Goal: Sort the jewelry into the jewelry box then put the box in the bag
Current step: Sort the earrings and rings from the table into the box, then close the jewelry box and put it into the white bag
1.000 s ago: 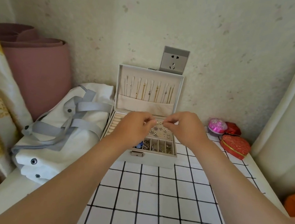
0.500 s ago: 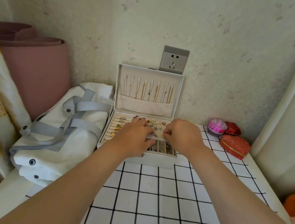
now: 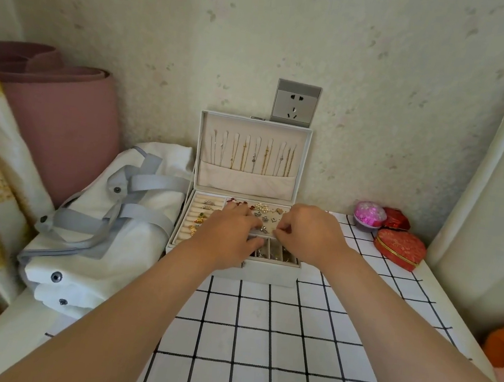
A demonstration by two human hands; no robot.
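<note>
The white jewelry box [image 3: 269, 274] stands open against the wall. Gold and silver necklaces [image 3: 254, 158] hang in its raised lid, rings [image 3: 202, 216] sit in the left rolls, and earrings [image 3: 269, 208] lie on the pad. My left hand [image 3: 229, 238] and my right hand [image 3: 310, 235] are low over the tray with curled fingers. Their fingertips meet on a small silver piece [image 3: 263, 230] and pinch it. The front compartments are partly hidden by my hands. The white bag [image 3: 88, 235] with grey straps lies flat to the left of the box.
A checked cloth [image 3: 258, 348] covers the table. A red heart box [image 3: 399, 248], a pink round box [image 3: 369, 215] and a small red box [image 3: 396, 218] sit at the right. A wall socket [image 3: 296, 103] is behind the lid. A pink roll [image 3: 60, 125] stands at the left.
Both hands have come down from above the box into the tray, keeping their fingertips together on the small piece. The box and the bag have not moved.
</note>
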